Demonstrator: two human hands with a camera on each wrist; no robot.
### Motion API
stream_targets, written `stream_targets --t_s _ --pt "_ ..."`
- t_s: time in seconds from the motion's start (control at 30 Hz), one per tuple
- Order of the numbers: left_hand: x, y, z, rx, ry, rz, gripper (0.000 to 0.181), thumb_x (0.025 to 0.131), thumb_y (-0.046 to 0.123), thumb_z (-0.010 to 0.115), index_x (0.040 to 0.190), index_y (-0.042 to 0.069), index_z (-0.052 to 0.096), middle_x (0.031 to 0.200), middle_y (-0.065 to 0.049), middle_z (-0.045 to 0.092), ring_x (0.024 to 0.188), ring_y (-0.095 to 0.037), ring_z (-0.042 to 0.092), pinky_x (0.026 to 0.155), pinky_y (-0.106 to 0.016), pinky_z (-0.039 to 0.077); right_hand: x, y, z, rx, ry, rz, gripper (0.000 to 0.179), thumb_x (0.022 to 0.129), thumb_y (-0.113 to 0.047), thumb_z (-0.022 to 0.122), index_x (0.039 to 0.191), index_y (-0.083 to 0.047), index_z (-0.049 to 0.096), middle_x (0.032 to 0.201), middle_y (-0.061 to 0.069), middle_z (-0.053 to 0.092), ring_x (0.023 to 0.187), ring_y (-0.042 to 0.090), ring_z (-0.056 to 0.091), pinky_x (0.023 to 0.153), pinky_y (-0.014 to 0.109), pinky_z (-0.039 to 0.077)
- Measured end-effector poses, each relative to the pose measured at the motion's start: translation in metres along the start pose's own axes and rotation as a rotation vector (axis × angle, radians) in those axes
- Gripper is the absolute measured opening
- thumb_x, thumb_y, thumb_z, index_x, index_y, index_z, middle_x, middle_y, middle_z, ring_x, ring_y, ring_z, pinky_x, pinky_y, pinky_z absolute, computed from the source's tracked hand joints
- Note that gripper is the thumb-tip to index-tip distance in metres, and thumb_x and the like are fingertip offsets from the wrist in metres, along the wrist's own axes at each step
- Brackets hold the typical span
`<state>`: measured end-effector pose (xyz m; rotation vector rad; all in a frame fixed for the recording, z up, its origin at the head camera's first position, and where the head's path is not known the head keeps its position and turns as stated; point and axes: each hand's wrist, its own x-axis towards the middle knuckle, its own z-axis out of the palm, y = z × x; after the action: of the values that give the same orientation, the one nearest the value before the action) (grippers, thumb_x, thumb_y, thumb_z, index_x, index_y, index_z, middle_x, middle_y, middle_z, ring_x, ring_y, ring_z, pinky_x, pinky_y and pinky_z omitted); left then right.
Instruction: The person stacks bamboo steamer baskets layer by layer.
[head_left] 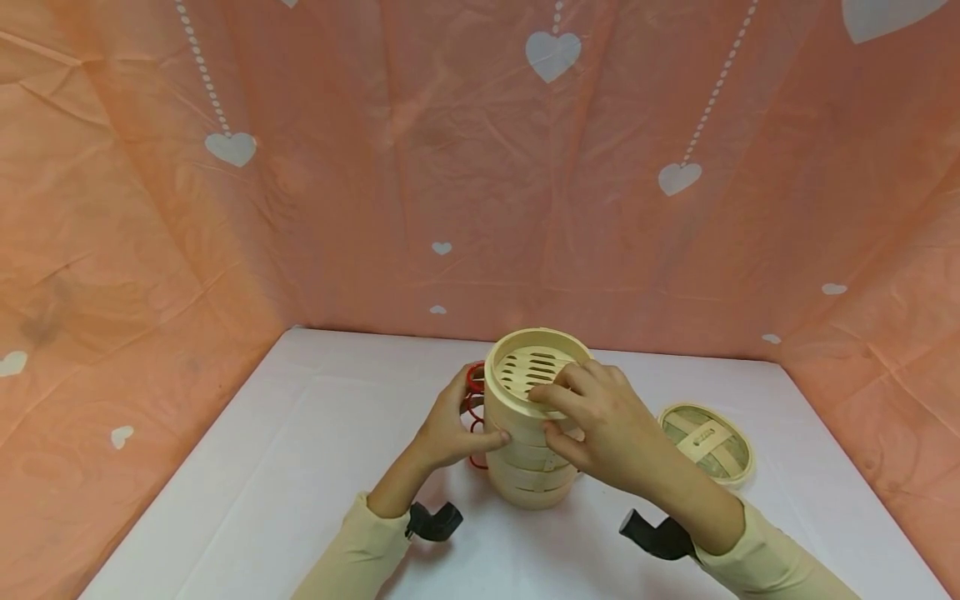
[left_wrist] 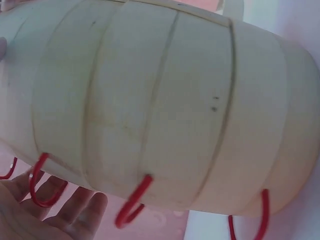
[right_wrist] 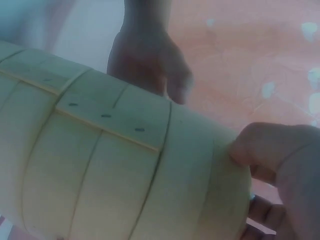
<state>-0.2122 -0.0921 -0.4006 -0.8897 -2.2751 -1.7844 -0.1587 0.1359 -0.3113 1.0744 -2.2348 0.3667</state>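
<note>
A tall stack of bamboo steamer baskets (head_left: 528, 479) stands on the table, its slatted top tier uncovered. Red loops (left_wrist: 134, 201) stick out along its left side. My left hand (head_left: 450, 429) holds that side near the top, thumb toward the front and fingers reaching behind by the loops. With my right hand (head_left: 600, 425) I grip the top tier's near right rim, thumb outside and fingertips over the edge. In the right wrist view the right thumb (right_wrist: 260, 145) presses on the end of the pale stack. A round woven lid (head_left: 705, 442) lies on the table to the right.
The white-covered table (head_left: 247, 492) runs back to an orange-pink cloth (head_left: 480, 192) with white hearts, which also rises at both sides. Black curved mounts (head_left: 435, 523) sit at both wrists, close to the tabletop.
</note>
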Motion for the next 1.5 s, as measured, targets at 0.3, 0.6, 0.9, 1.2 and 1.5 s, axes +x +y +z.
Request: stream_targets --t_s 0.3,0.6,0.9,1.2,1.5 --pt "0.008 0.005 -0.007 -0.031 0.012 0.112 0.087 0.072 0.049 0.079 0.139 0.008 0.042 0.133 -0.014 0.054 0.121 -0.030 0.053 0.096 -0.036 0.051 -0.006 0.010 -0.016 0.037 0.041 0.046 0.045 0.071 -0.020 0.072 0.114 -0.016 0.063 0.101 0.000 0.059 0.097 0.021 0.054 0.080 0.045 0.043" --pt "0.014 0.010 -0.011 -0.047 0.015 0.134 0.084 0.074 0.044 0.078 0.139 0.005 0.042 0.138 -0.015 0.050 0.125 -0.031 0.051 0.101 -0.036 0.047 -0.027 0.030 -0.027 0.038 0.051 0.157 0.043 0.070 -0.019 0.073 0.113 -0.014 0.065 0.101 -0.001 0.060 0.096 0.017 0.052 0.081 0.038 0.039" --pt "0.017 0.013 -0.012 -0.077 0.011 0.151 0.085 0.075 0.044 0.077 0.140 0.002 0.041 0.138 -0.017 0.049 0.127 -0.032 0.049 0.101 -0.031 0.047 -0.057 0.049 -0.028 -0.025 0.017 0.265 0.043 0.069 -0.017 0.075 0.110 -0.013 0.065 0.098 -0.004 0.060 0.095 0.017 0.055 0.083 0.037 0.039" --pt "0.018 0.014 -0.011 -0.095 0.002 0.146 0.090 0.075 0.054 0.074 0.140 0.003 0.040 0.139 -0.017 0.048 0.127 -0.032 0.049 0.102 -0.035 0.046 -0.093 0.065 -0.021 -0.041 -0.026 0.411 0.035 0.072 -0.014 0.074 0.106 -0.014 0.066 0.095 -0.002 0.063 0.089 0.021 0.056 0.076 0.040 0.041" --pt "0.019 0.015 -0.008 -0.113 0.005 0.139 0.094 0.074 0.059 0.073 0.140 0.002 0.040 0.138 -0.018 0.048 0.126 -0.037 0.048 0.100 -0.025 0.046 -0.124 0.074 -0.005 -0.025 -0.104 0.493 0.031 0.072 -0.014 0.076 0.101 -0.012 0.066 0.102 0.004 0.066 0.096 0.026 0.060 0.079 0.043 0.046"
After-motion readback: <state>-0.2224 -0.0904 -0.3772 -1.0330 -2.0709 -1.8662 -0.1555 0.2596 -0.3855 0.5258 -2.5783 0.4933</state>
